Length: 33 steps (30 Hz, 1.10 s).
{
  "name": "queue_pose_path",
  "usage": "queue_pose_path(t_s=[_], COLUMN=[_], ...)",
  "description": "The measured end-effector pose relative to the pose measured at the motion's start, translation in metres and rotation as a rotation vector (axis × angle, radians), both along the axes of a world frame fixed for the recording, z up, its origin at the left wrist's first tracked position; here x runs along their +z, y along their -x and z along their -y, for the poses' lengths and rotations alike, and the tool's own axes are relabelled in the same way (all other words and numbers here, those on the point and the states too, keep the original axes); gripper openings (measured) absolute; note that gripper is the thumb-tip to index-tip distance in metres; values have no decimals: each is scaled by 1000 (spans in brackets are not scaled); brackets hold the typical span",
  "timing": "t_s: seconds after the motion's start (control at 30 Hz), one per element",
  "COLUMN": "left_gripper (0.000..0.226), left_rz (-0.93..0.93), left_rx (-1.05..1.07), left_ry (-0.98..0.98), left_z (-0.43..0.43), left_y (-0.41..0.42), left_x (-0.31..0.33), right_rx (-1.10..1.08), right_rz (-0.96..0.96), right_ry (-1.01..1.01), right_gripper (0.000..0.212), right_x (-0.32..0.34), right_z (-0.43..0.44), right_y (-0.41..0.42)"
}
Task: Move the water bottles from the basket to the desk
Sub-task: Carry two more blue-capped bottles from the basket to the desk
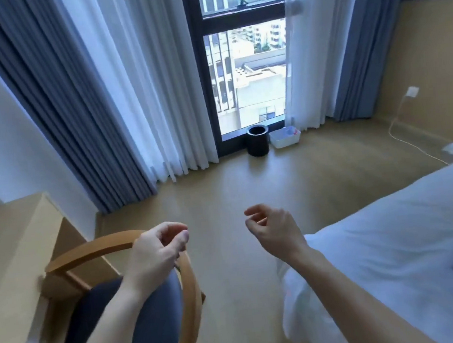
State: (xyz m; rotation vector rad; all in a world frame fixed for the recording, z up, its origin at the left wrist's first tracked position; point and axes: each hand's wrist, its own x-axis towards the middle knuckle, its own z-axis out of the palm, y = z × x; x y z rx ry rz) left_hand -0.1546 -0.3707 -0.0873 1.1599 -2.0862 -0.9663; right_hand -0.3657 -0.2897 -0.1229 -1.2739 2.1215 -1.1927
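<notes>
Centre frame, left hand [158, 254] and right hand [273, 230] loosely curled, empty; chair [102, 247] lower left by desk [3, 236], bed [394, 237] lower right; basket [285, 139] beside bin [257, 141] at window [249, 79].

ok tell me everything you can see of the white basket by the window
The basket is a low, white, rectangular tub, plastic by its look, with rounded corners. It sits flat on the floor at the foot of the window, just right of the black bin. Clear bottles show inside, too blurred to count.
</notes>
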Motion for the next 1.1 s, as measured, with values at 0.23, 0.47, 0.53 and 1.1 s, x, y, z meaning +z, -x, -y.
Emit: queue_pose_path(t_s=[0.23, 0.47, 0.53, 1.1], left_gripper=[5, 5, 5, 14], left_rz=[28, 16, 28, 33], left_rx=[-106, -153, -169, -340], left_ry=[-16, -65, -74, -108], left_z=[61, 151, 185, 554], left_y=[137, 235, 261, 525], left_x=[0, -11, -23, -28], right_rx=[-126, -236, -261, -447], right_rz=[22, 75, 106, 131], right_ry=[19, -4, -18, -84], right_gripper=[18, 15, 14, 10], right_x=[-2, -22, -32, -21], right_z=[23, 86, 118, 466], right_y=[127, 220, 247, 494])
